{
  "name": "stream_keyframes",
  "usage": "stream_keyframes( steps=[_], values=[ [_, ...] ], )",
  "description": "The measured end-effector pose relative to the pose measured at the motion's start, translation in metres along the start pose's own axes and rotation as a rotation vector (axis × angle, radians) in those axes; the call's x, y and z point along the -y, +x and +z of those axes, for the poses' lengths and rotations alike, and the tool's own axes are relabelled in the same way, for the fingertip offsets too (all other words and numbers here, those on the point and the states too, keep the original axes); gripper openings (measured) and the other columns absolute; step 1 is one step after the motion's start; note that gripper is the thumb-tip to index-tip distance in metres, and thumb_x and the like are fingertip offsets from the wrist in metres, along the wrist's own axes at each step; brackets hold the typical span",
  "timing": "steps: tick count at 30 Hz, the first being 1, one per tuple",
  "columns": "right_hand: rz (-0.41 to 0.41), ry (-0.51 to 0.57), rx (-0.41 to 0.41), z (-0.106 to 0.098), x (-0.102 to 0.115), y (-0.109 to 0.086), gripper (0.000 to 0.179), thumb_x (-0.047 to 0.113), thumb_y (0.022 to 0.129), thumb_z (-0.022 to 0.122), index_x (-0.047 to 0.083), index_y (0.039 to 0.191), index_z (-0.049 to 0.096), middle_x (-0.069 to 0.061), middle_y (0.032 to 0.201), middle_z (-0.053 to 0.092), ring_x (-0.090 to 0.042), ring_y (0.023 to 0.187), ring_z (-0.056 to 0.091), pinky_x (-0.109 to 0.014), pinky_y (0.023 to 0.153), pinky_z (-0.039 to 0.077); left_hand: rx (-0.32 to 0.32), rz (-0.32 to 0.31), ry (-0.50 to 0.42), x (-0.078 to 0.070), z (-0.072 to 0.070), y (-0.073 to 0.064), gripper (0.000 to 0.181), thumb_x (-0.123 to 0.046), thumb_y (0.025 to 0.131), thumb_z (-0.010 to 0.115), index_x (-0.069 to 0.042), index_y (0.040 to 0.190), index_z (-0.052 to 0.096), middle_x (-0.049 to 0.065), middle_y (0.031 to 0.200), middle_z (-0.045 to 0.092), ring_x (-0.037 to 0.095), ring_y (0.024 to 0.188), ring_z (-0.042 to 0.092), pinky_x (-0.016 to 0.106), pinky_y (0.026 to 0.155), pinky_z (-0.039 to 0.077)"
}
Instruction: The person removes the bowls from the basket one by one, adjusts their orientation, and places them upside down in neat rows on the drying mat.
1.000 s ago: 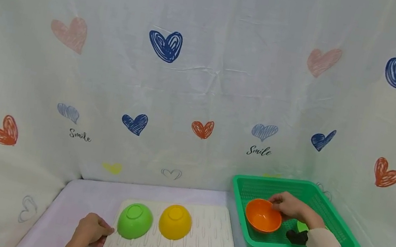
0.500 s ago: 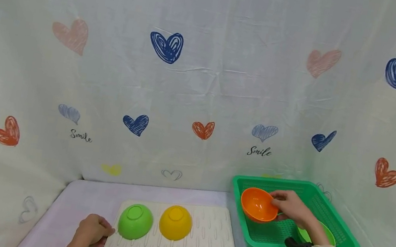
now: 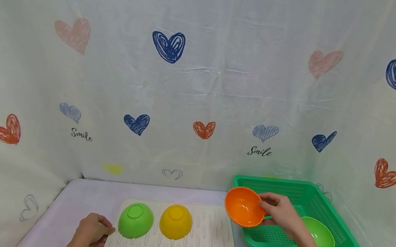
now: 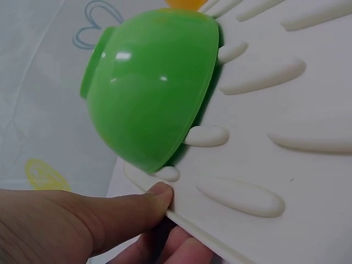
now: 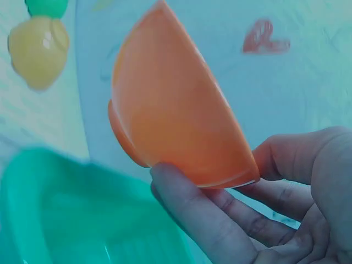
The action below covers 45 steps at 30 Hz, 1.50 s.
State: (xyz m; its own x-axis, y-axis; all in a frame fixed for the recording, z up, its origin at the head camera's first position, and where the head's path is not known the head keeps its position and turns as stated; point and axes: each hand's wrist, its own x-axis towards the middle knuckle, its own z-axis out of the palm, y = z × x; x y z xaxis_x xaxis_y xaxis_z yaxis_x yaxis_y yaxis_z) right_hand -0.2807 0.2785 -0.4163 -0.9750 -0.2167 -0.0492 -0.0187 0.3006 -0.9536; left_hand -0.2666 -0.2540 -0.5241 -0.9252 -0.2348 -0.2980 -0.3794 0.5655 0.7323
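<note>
An orange bowl (image 3: pixel 244 207) hangs over the left rim of the green basket, its opening tilted toward the head camera. My right hand (image 3: pixel 281 214) pinches its rim, thumb on one side and fingers under the wall in the right wrist view (image 5: pixel 181 104). At the left, my left hand (image 3: pixel 92 230) grips the edge of the white ridged mat (image 3: pixel 201 246), with the thumb on top and fingers beneath. Upside down on the mat sit a green bowl (image 3: pixel 136 220), close to the left thumb, and a yellow bowl (image 3: pixel 176 222) to its right.
The green basket (image 3: pixel 344 235) stands at the right against the curtain, with a light green bowl (image 3: pixel 317 233) inside, opening up. A white cloth covers the table (image 3: pixel 92 193). A curtain (image 3: pixel 236 82) with printed hearts closes the back and sides.
The orange bowl has risen from inside the basket and moved left past its rim with my right hand. More of the light green bowl shows. The left hand stays put.
</note>
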Motion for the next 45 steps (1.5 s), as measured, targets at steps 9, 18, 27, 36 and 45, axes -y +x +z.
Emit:
stream_keyframes(
  steps=[9,18,27,36,45],
  values=[
    [-0.017,0.066,0.007,0.040,0.008,-0.006,0.042,0.023,0.095,0.062,-0.002,0.128,0.056,-0.023,0.121,0.061,-0.029,0.090,0.070,-0.046,0.070,0.060,-0.021,0.014,-0.003,0.002,0.001,-0.001,0.013,-0.008,0.079,0.074,0.001,0.082,0.066,0.007,0.061,0.061,0.013,0.051,0.060,0.027,0.047,0.054],
    [-0.023,0.134,0.013,0.084,0.006,-0.012,0.044,0.023,0.092,0.065,-0.003,0.127,0.057,-0.020,0.115,0.064,-0.027,0.085,0.070,-0.047,0.067,0.060,-0.043,0.001,0.030,0.002,0.003,-0.004,0.013,-0.011,0.080,0.073,0.000,0.082,0.067,0.006,0.060,0.061,0.013,0.049,0.060,0.026,0.046,0.053],
    [-0.008,0.181,0.057,0.121,-0.007,-0.016,0.041,0.027,0.092,0.066,0.001,0.123,0.061,-0.015,0.110,0.065,-0.027,0.081,0.070,-0.047,0.067,0.059,-0.065,0.019,0.061,0.002,0.005,-0.004,0.013,-0.014,0.080,0.073,-0.002,0.080,0.068,0.004,0.058,0.061,0.012,0.048,0.058,0.025,0.045,0.051],
    [0.001,0.190,0.034,0.139,-0.018,-0.014,0.038,0.023,0.092,0.065,-0.001,0.121,0.061,-0.016,0.105,0.062,-0.025,0.077,0.070,-0.045,0.064,0.060,-0.082,0.060,0.095,0.005,0.005,-0.005,0.015,-0.017,0.080,0.073,-0.002,0.080,0.069,0.001,0.056,0.060,0.010,0.046,0.058,0.025,0.045,0.050],
    [0.016,0.200,0.015,0.142,-0.026,-0.015,0.039,0.021,0.093,0.064,-0.003,0.123,0.059,-0.016,0.106,0.061,-0.024,0.076,0.069,-0.045,0.064,0.060,-0.084,0.059,-0.024,0.015,0.007,-0.001,0.023,-0.017,0.082,0.070,0.003,0.094,0.069,0.003,0.061,0.064,0.012,0.051,0.061,0.027,0.047,0.053]
  ],
)
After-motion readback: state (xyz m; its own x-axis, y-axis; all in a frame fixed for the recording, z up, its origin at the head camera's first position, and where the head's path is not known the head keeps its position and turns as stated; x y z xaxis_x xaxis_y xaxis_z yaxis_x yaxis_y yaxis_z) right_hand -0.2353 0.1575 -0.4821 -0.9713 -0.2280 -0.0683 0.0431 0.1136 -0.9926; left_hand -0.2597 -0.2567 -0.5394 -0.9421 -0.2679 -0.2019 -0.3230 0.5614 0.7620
